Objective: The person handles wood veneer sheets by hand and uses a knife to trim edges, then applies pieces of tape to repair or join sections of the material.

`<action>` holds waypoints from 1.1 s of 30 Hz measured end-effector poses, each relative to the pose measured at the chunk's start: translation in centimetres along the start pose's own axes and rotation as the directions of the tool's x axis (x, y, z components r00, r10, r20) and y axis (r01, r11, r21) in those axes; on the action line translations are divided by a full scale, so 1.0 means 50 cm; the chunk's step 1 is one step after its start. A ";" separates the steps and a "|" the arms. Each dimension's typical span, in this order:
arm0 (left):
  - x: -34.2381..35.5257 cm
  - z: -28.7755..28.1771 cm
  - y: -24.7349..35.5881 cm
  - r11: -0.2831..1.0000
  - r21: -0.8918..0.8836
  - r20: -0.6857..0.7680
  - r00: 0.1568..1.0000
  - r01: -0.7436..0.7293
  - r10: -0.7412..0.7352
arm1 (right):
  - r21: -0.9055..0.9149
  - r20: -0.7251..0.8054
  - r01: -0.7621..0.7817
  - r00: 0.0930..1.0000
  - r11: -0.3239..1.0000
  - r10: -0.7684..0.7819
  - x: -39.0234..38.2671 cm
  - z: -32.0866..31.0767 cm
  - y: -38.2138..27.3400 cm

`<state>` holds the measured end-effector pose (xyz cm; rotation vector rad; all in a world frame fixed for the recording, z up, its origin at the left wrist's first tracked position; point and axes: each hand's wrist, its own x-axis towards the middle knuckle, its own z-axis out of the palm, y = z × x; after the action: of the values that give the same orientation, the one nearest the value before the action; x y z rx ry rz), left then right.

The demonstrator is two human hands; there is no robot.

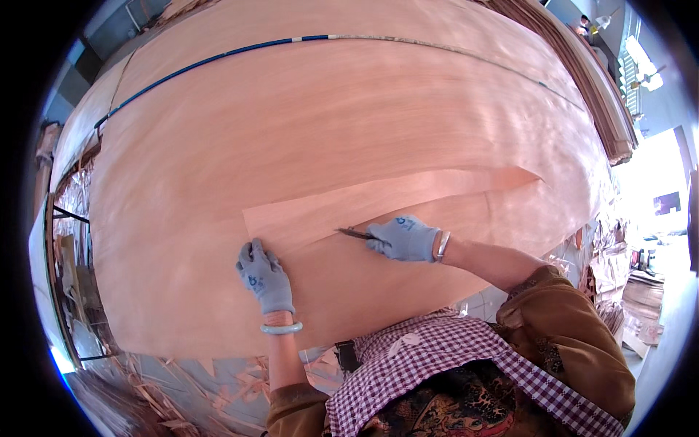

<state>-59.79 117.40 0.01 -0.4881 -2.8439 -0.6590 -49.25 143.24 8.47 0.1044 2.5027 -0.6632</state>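
A broad sheet of pinkish wood veneer [182, 182] spreads in front of me. On it lies a long, paler veneer strip [313, 215], its right end tapering to a slightly raised point. My left hand [263, 275], in a light blue-grey glove, rests with its fingertips at the strip's lower left corner and holds nothing. Gloved the same way, my right hand [405, 239] grips a slim dark knife [354, 233]. The knife tip points left and is at the strip's lower edge. The handle is mostly hidden in my fist.
A long thin rod [226, 54], blue on the left and pale on the right, lies across the veneer's far part. Stacked veneer sheets [597, 87] stand at the far right. Torn scraps [211, 390] litter the floor near me. A dark metal frame [54, 277] stands at left.
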 end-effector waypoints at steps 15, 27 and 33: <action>0.019 -0.038 -0.013 0.998 0.003 0.074 0.996 0.056 -0.056 | -0.179 0.029 0.256 0.966 0.950 -0.255 0.159 -0.038 -0.113; 0.009 -0.029 -0.019 0.983 -0.081 0.147 0.978 0.162 -0.149 | -0.492 0.154 0.246 0.969 0.835 -0.194 0.141 0.007 -0.096; 0.019 -0.056 0.054 0.976 0.216 0.156 0.987 -0.009 -0.026 | -0.438 0.290 0.153 0.957 0.886 -0.022 0.082 -0.067 -0.026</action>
<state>-59.45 118.67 3.76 -0.5124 -3.0201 -0.3170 -54.63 143.46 9.34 -0.2622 2.3263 -0.0925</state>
